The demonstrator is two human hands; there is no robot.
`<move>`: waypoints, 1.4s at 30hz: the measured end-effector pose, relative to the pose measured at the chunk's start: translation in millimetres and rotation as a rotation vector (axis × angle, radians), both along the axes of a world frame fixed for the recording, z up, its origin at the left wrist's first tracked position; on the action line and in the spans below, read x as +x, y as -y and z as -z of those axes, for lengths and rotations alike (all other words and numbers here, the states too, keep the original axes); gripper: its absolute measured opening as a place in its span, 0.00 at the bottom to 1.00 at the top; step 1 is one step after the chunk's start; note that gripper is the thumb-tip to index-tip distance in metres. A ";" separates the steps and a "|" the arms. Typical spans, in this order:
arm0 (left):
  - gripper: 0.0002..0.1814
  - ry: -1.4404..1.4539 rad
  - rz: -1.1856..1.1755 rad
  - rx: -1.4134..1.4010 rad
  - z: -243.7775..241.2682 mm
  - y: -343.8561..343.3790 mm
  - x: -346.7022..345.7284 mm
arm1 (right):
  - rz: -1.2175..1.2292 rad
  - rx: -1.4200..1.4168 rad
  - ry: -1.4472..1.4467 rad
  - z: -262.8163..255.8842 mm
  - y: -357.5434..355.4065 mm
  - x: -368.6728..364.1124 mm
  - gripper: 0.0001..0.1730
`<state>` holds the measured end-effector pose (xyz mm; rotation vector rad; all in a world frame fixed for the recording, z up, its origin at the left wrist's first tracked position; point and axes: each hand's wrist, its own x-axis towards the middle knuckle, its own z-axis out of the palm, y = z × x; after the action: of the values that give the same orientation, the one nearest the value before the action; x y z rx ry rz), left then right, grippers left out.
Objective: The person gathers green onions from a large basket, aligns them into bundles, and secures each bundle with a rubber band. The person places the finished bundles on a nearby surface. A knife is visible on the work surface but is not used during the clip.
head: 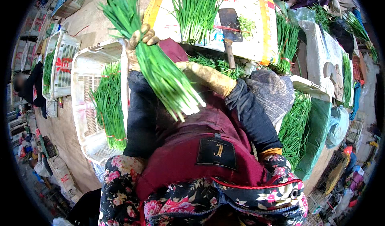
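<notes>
My left hand, in a yellowish work glove, grips a bunch of long green garlic chives around its upper middle. The white stem ends point down toward my lap, and the leafy tops rise past the glove. My right hand, gloved too, lies beside the bunch with its fingers partly hidden behind the stems; whether it presses on them I cannot tell. In front of me, more loose chives lie on a white packing sack. Next to them rests a cleaver with a worn wooden handle, a red tie across its blade.
A white plastic crate at my left holds tied chives. At my right, another heap of chives lies by green plastic sheeting. A grey cloth is near my right sleeve. Another person's gloved hand shows at upper right.
</notes>
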<state>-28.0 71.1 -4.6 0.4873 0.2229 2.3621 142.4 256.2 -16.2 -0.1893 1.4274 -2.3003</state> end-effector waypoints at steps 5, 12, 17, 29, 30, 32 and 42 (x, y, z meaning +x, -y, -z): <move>0.19 -0.060 -0.296 -0.730 -22.5 -33.8 20.0 | -0.034 -0.078 0.058 12.1 -15.8 14.6 0.55; 0.10 0.033 -0.637 -0.956 -34.0 -82.9 58.1 | 0.121 -0.127 0.102 10.9 -31.5 48.8 0.60; 0.10 0.128 -0.546 -1.052 -51.4 -75.0 84.7 | -0.215 -0.174 0.308 24.5 -8.1 79.1 0.50; 0.23 -1.421 -0.724 -1.418 -80.9 -26.1 99.9 | -0.170 -0.375 0.225 2.6 36.9 82.4 0.34; 0.23 -1.273 -0.635 -1.410 -72.8 -27.7 98.3 | -0.182 -0.409 0.270 0.9 35.5 83.1 0.34; 0.22 -0.630 -0.370 -1.326 -64.3 -32.3 95.4 | -0.155 -0.384 0.261 3.2 39.7 86.8 0.33; 0.24 -0.374 0.145 -0.709 -41.9 -184.5 47.3 | 0.399 -0.509 0.234 -8.7 -4.0 68.8 0.36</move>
<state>19.3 255.6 37.3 0.5557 1.1058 1.8637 211.3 260.2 -7.5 0.2352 0.7957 -2.8642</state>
